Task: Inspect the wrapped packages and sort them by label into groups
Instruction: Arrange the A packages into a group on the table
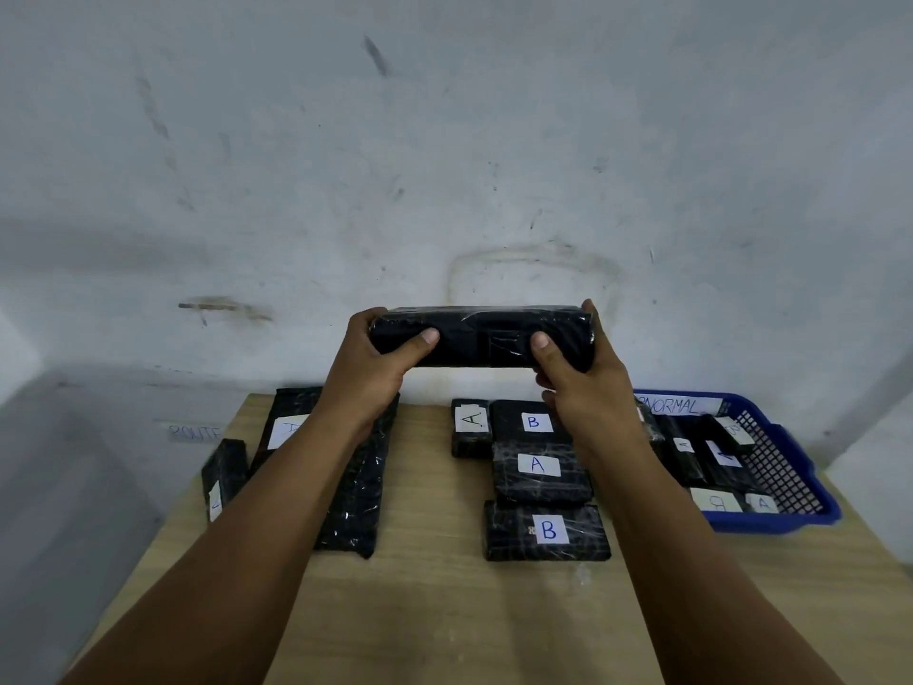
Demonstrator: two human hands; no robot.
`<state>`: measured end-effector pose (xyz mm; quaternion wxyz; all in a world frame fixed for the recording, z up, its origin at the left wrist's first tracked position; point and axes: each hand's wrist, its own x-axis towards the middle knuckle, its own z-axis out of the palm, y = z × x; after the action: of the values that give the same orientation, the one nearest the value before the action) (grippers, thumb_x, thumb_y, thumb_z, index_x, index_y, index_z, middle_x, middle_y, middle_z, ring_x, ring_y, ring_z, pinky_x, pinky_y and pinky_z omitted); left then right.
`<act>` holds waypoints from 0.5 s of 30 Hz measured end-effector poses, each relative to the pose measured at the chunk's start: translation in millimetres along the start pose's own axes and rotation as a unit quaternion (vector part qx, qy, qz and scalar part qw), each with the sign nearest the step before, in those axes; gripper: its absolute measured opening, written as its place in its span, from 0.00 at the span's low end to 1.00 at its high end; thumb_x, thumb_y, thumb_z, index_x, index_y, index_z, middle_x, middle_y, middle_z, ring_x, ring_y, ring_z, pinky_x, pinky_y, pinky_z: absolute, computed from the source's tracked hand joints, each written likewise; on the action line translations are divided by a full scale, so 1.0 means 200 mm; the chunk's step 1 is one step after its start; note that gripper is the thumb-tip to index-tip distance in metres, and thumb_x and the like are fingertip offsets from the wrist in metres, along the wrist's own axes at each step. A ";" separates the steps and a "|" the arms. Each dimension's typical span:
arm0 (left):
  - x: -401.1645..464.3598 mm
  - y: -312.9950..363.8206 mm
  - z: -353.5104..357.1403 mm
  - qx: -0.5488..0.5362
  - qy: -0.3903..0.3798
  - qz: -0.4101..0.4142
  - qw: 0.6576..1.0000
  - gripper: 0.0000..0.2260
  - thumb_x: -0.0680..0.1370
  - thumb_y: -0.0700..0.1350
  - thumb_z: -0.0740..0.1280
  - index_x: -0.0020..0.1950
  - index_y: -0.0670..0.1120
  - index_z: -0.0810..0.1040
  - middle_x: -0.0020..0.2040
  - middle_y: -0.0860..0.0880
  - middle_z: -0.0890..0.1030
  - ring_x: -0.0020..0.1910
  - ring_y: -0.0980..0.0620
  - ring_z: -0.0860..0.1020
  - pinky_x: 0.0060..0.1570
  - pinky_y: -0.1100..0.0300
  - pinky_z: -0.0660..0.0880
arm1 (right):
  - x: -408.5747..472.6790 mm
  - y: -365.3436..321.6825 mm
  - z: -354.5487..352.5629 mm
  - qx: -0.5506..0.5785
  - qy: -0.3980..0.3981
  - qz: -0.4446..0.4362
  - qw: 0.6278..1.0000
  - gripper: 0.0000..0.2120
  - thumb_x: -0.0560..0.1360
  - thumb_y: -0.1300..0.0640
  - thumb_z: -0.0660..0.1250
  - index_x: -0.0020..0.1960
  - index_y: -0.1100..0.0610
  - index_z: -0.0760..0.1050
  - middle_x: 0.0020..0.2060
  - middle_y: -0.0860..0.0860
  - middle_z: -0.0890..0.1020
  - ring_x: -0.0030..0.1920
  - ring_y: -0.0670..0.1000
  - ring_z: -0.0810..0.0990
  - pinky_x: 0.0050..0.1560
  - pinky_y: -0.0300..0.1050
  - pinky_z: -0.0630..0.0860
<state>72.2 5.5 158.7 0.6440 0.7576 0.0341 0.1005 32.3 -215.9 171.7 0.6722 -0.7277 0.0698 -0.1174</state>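
Nearest us, two bare forearms run up from the bottom edge over the wooden tabletop (pixel 435 610). Our left hand (pixel 380 358) and right hand (pixel 578 368) each clamp one end of a long black wrapped package (pixel 481 336), thumbs on the near face, fingers curled round the far side. We hold it level, up above the tabletop's far edge, against the wall; we see no label on the side facing us.

On the tabletop right of centre, four packages lie touching: a small A package (pixel 472 427), a B package (pixel 531 421), another A package (pixel 541 474), and a near B package (pixel 546 531). Toward the left edge lies a long black package (pixel 353 491), with a smaller upright package (pixel 225 474) beside it.

At the far right corner sits a blue mesh tray (pixel 790 467) tagged "NORMAL" as far as we can read it. Inside it are several black packages, some marked A; the other labels are too blurred to read.
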 end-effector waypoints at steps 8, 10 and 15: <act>-0.01 -0.01 0.00 -0.003 0.017 0.051 0.999 0.31 0.72 0.50 0.80 0.70 0.51 0.70 0.60 0.61 0.77 0.59 0.66 0.75 0.55 0.70 0.71 | -0.03 -0.02 0.01 0.052 0.010 0.040 0.998 0.41 0.69 0.27 0.67 0.79 0.32 0.62 0.67 0.43 0.80 0.54 0.47 0.86 0.63 0.57 0.80; 0.00 -0.03 -0.02 -0.006 0.010 0.052 0.999 0.32 0.71 0.49 0.80 0.71 0.52 0.71 0.63 0.56 0.78 0.63 0.58 0.77 0.63 0.62 0.74 | -0.03 -0.02 0.00 0.087 0.029 0.082 0.992 0.36 0.71 0.26 0.64 0.78 0.33 0.65 0.67 0.43 0.81 0.52 0.48 0.86 0.61 0.55 0.80; 0.00 -0.05 -0.04 -0.069 -0.019 0.010 0.997 0.33 0.65 0.50 0.81 0.69 0.55 0.77 0.63 0.52 0.83 0.63 0.56 0.80 0.69 0.48 0.75 | 0.01 0.03 -0.02 0.130 0.054 0.123 0.982 0.26 0.78 0.45 0.71 0.75 0.44 0.71 0.57 0.48 0.86 0.51 0.52 0.87 0.58 0.54 0.80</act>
<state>70.8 15.1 151.1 0.6944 0.7133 0.0074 0.0948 34.1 -221.4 165.4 0.7655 -0.6127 0.1794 -0.0807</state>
